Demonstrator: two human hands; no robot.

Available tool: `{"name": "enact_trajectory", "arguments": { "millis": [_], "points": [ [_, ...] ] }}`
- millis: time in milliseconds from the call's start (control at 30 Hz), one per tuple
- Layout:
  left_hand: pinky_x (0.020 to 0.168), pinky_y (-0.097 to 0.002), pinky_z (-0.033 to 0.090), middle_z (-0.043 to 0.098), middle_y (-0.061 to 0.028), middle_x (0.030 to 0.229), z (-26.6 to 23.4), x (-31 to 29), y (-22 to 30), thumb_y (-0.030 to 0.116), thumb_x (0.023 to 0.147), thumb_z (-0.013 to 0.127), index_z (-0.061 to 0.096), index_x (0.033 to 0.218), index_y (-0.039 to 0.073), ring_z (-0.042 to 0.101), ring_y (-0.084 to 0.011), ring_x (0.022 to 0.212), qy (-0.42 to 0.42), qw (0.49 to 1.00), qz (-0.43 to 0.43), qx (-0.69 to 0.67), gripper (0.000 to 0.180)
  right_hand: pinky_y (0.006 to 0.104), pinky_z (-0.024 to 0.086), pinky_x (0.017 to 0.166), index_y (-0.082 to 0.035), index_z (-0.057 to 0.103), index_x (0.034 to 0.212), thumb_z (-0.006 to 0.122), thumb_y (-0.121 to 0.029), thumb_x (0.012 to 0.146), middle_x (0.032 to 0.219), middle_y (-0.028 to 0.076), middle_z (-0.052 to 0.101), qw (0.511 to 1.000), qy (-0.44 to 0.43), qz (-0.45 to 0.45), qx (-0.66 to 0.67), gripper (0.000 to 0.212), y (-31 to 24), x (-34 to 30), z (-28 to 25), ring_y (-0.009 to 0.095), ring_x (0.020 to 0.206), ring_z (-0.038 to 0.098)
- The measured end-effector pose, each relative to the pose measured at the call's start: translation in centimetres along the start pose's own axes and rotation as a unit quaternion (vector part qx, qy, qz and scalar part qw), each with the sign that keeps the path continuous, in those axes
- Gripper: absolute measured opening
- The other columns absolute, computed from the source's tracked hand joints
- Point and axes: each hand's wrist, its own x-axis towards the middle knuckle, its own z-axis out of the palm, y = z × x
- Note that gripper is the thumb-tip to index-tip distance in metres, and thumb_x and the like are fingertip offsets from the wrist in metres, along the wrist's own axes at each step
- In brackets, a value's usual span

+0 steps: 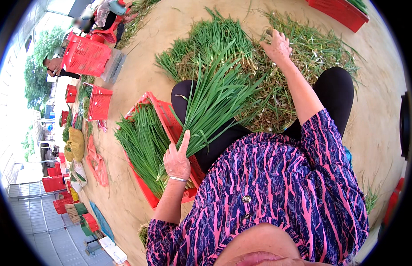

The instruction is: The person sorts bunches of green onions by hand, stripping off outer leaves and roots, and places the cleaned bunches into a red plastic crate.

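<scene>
My left hand [176,162] grips a bunch of long green chives [217,95] by the stem end, with its index finger stretched along it. The leaves fan up and to the right over my knee. Under that hand stands a red plastic crate [159,111] with more chives [146,142] laid in it. Farther off on the right, my right hand [277,48] has its fingers apart above a heap of loose trimmings [299,57]. A small dark thing shows at its fingertips, too small to name. Next to the heap lies a pile of untrimmed chives [210,42].
Another red crate [343,13] stands at the far right. To the left are stacked red crates [86,55], a pink-red plastic sheet [96,162] and a yellow sack [75,144]. Other people sit at the far left, one by a red stool [109,33].
</scene>
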Motion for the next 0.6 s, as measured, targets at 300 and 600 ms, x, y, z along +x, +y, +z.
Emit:
{"name": "enact_trajectory", "arguments": {
  "millis": [300,600],
  "points": [
    [0.064,-0.0389,0.049,0.047,-0.0092,0.084,-1.8,1.4,1.2,0.0,0.078,0.057,0.035,0.15,0.042,0.055,-0.0259,0.068,0.0,0.998,0.043,0.042,0.086,0.0446,0.04,0.082,-0.015,0.07,0.085,0.075,-0.035,0.076,0.088,0.001,0.063,0.871,-0.212,-0.438,0.074,0.023,-15.7,-12.2,-2.6,0.022,0.097,0.054],
    [0.064,-0.039,0.049,0.046,-0.0088,0.082,-1.5,1.5,1.4,0.0,0.08,0.055,0.034,0.15,0.043,0.055,-0.0263,0.068,0.008,0.999,0.041,0.023,0.085,0.0471,0.039,0.081,-0.009,0.062,0.093,0.069,-0.026,0.081,0.091,0.007,0.066,0.896,-0.25,-0.359,0.073,0.022,-15.7,-13.6,-0.2,0.027,0.095,0.06]
  ]
}}
